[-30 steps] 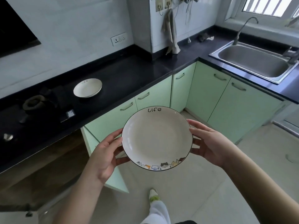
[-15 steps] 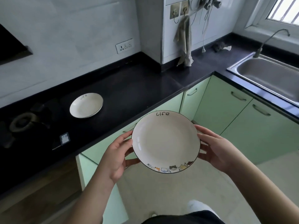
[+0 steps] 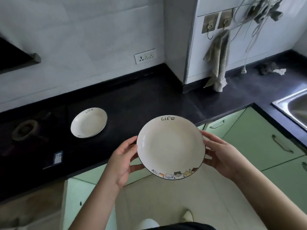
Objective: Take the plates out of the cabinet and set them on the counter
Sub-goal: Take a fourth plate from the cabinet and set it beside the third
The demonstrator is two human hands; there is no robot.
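A round white ceramic plate with a thin dark rim (image 3: 171, 147), the word "Life" at its far edge and a row of cartoon cats at its near edge, is held level over the front edge of the black stone counter (image 3: 141, 103). The left hand (image 3: 122, 161) grips its left rim, the right hand (image 3: 222, 156) its right rim, thumbs on top. A second matching white plate (image 3: 88, 122) lies flat on the counter, further left and well apart, beside a dark hob burner (image 3: 25, 130). Pale green cabinet doors (image 3: 259, 141) run below.
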